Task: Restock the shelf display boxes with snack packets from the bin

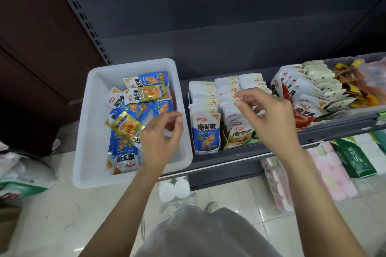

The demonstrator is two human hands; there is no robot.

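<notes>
Head view: a white bin (133,165) sits on the shelf (240,158) just left of the display boxes, likely so packets can go straight across. Loose packets (133,110), blue and gold, lie jumbled in its middle and far end. The left hand (161,137) hovers over the bin's right side, fingers loosely curled with thumb and forefinger close together; something reddish shows at the fingertips, but I cannot tell whether it is pinched or merely behind them. The right hand (269,117) hangs over the middle box (236,137), fingers curled and apparently holding nothing, poised as if to part or straighten the upright rows. The blue box (205,129) beside the bin looks nearly full; packets stand on edge, fronts outward, so labels face shoppers.

Hard to make out: the right hand covers much of the middle box and whatever stands behind it, so its fill level is unclear. A clear tray (355,110) of red packets runs off the right edge. Goods on the lower shelf and floor are blurred.
</notes>
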